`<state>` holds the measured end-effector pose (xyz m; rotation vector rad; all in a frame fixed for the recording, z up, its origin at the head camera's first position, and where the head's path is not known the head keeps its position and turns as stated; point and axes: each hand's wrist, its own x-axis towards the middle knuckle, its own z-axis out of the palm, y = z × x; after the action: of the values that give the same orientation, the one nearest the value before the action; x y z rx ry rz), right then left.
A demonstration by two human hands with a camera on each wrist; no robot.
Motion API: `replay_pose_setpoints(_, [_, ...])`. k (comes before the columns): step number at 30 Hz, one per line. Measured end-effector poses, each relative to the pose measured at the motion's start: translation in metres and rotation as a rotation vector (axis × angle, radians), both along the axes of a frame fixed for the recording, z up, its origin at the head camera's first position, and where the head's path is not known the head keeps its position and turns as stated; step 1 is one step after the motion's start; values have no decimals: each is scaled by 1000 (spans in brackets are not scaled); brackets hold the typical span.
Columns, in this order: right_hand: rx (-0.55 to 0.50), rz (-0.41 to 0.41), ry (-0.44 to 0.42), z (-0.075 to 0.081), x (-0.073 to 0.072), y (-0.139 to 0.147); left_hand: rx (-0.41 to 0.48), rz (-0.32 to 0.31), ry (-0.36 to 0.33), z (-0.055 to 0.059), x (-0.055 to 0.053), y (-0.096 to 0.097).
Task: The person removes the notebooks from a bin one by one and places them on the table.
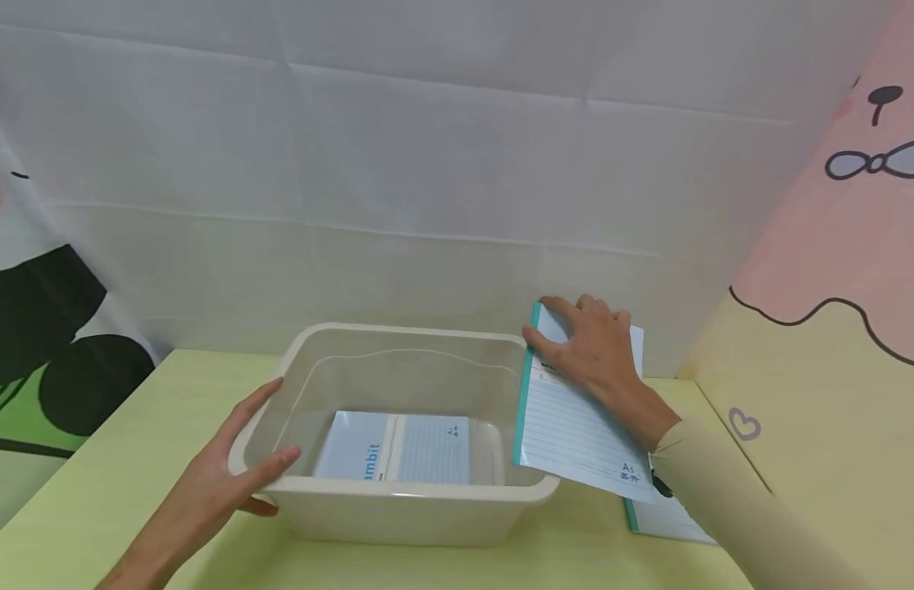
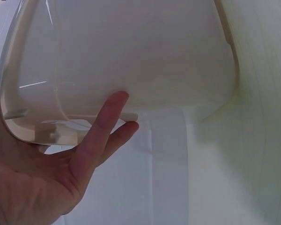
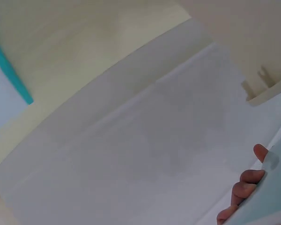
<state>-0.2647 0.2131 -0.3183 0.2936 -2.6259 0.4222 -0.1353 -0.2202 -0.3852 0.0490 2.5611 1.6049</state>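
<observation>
A cream plastic basin (image 1: 397, 520) stands on the table, with a blue-and-white notebook (image 1: 430, 451) lying flat on its bottom. My left hand (image 1: 213, 475) holds the basin's left rim, thumb over the edge. In the left wrist view the fingers of that hand (image 2: 61, 168) lie along the outer wall of the basin (image 2: 145, 51). Just right of the basin, my right hand (image 1: 600, 352) grips a lined A5 notebook (image 1: 575, 434) with a teal spine near its top, tilted beside the rim. Fingertips (image 3: 243, 190) show at the edge of this notebook (image 3: 271, 197) in the right wrist view.
Another teal-spined notebook (image 1: 666, 522) lies on the pale green table (image 1: 228, 385) at the right, partly hidden by the held one and the right sleeve. A white cloth (image 1: 427, 180) hangs behind the table. Printed cartoon panels (image 1: 833, 344) flank it.
</observation>
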Motion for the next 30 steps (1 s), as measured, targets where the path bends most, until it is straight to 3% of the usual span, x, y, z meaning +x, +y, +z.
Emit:
replay_pose_setpoints(12, [-45, -32, 21, -16, 24, 58, -15, 6, 11, 0, -1, 0])
replay_pose_setpoints(15, [0, -41, 32, -29, 31, 72, -12, 3, 7, 0, 0, 0])
replay_pose_setpoints(24, [57, -20, -74, -71, 53, 111, -18, 10, -6, 0, 0, 0])
replay_pose_setpoints(30, [87, -3, -89, -97, 65, 127, -22, 14, -19, 1, 0, 0])
